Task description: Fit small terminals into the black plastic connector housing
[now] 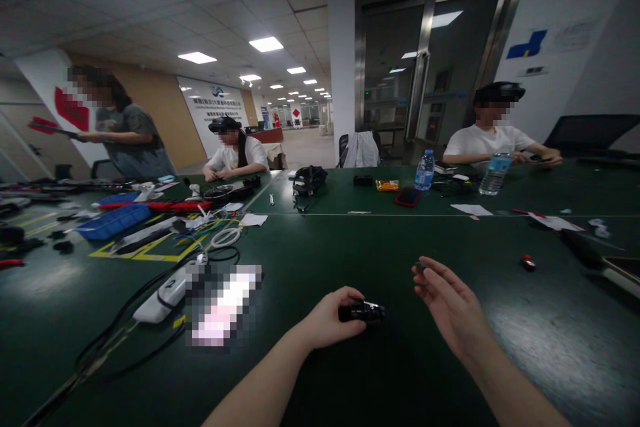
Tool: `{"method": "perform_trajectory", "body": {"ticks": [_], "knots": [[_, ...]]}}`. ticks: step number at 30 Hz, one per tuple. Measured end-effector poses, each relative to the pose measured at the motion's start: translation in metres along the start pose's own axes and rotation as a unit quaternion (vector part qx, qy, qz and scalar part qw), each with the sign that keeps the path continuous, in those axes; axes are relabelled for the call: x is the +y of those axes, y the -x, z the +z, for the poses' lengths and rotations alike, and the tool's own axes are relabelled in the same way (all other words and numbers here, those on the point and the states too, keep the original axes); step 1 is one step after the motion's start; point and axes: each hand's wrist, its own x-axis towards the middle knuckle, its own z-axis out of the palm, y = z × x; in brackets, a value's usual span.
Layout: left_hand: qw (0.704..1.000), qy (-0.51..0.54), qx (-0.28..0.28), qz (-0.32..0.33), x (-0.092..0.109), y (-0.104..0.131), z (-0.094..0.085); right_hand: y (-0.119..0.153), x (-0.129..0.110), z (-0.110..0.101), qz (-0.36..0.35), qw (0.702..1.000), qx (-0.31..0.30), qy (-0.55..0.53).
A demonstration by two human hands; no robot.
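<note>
My left hand (336,317) is closed round one end of a small glossy black object (367,311) that rests low over the green table (400,373). Its exact kind is unclear, and my fingers and palm cover its left end. To the right, my right hand (447,303) is raised above the table, thumb and fingertips pinching a small dark grey piece (421,267). That piece is too small to name. A gap separates the two hands, and the pinched piece is apart from the black object.
A white power strip (170,290) with black cables and a blurred bright screen (227,307) lie on the left. A small red object (527,261) sits at right. Farther back are a blue tray (114,221), water bottles (425,171) and a red-edged phone (409,197). Three other people are beyond.
</note>
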Motion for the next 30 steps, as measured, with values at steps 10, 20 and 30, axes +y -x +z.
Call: {"method": "perform_trajectory", "body": {"ticks": [10,20,30], "knots": [[1.000,-0.004,0.005,-0.008,-0.0002,0.0004,0.0003,0.0009,-0.0021,0.0022,0.025,0.999,0.003,-0.044],[1.000,-0.001,0.001,-0.013,0.0010,0.0001,-0.0008,-0.0026,0.0030,-0.0018,0.025,0.999,-0.016,-0.035],[0.999,0.032,-0.004,-0.018,-0.0023,-0.0016,0.0003,0.0023,-0.0023,0.0044,0.059,0.996,-0.013,-0.062]]}}
